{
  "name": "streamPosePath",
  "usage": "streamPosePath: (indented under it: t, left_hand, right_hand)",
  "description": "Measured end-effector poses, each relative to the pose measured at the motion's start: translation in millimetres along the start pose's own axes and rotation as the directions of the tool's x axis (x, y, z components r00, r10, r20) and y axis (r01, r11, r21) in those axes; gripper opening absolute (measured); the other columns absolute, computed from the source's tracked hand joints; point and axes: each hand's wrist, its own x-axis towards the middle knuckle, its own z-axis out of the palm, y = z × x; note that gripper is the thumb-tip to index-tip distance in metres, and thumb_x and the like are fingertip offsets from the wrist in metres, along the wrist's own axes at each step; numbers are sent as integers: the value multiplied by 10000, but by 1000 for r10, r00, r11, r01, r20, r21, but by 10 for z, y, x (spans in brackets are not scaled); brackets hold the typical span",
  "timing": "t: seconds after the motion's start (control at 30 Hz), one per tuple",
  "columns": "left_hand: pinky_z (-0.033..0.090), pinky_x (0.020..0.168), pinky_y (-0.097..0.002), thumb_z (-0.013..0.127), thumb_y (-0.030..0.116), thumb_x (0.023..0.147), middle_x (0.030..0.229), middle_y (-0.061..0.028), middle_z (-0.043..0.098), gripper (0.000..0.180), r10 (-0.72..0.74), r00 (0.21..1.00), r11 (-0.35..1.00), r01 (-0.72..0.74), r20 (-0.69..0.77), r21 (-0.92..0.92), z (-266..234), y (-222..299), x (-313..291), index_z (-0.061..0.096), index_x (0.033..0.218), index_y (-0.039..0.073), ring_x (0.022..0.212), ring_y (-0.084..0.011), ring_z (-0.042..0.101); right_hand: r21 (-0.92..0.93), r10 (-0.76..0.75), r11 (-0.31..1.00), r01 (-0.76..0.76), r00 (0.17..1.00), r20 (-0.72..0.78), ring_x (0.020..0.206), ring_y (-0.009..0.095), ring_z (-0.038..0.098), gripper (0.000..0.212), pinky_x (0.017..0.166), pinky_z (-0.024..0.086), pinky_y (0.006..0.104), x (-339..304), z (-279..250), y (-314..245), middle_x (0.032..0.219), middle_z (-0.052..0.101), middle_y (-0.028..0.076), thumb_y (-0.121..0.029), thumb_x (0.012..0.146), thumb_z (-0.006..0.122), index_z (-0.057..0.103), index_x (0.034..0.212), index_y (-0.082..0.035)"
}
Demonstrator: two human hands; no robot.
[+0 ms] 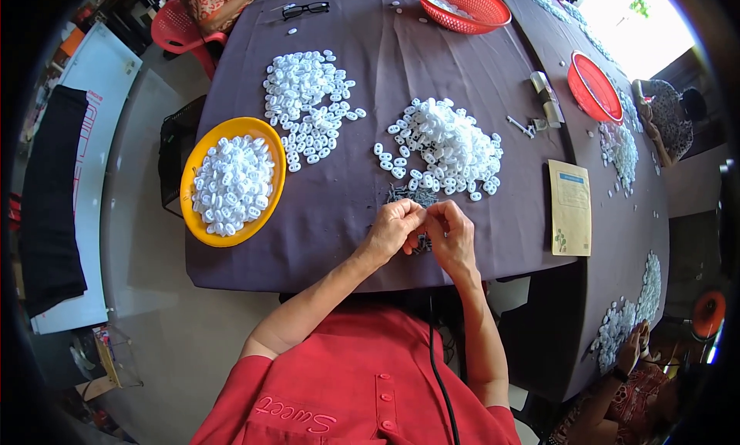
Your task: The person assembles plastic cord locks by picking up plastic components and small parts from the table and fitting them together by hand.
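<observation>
In the head view, the left hand and right hand are being held together, fingers pinched narrow; whether anything is being gripped cannot be told. Grey bits and the white heap are being kept just beyond, seemingly for easy reach.

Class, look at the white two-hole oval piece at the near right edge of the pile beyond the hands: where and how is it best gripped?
Probably by its rounded outer rim, pinched between thumb and fingertip of the right hand, coming from the near side. The white two-hole oval piece appears to lie flat, holes up; the pile crowds its far side.
</observation>
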Motion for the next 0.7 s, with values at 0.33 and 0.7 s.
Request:
streamPosePath:
  t: [0.33, 0.7]
  left_hand:
    - [408, 358, -200, 526, 217, 876, 650, -26, 593, 221, 5, 999, 994, 1, -51, 105, -43, 80, 4, 598, 800, 22, 465, -61, 511]
    - [404, 367, -186, 569, 195, 845, 659, -56, 618, 180, 16, 989, 991, 4, -148, 133, -32, 89, 45, 612, 790, 29, 452, -73, 527]
  right_hand:
    - [-85, -53, 995, 53, 999, 0, 598, 175, 609, 42, 545, 466, 268, 15, 25, -72, 681, 606, 107, -4, 763, 579, 544, 784, 7]
    - [243, 233, 940, -240, 971, 57, 569, 42, 463, 63, 507, 392, 185, -47, -28, 2, 670, 552, -16, -72, 817, 579, 550, 816, -16]
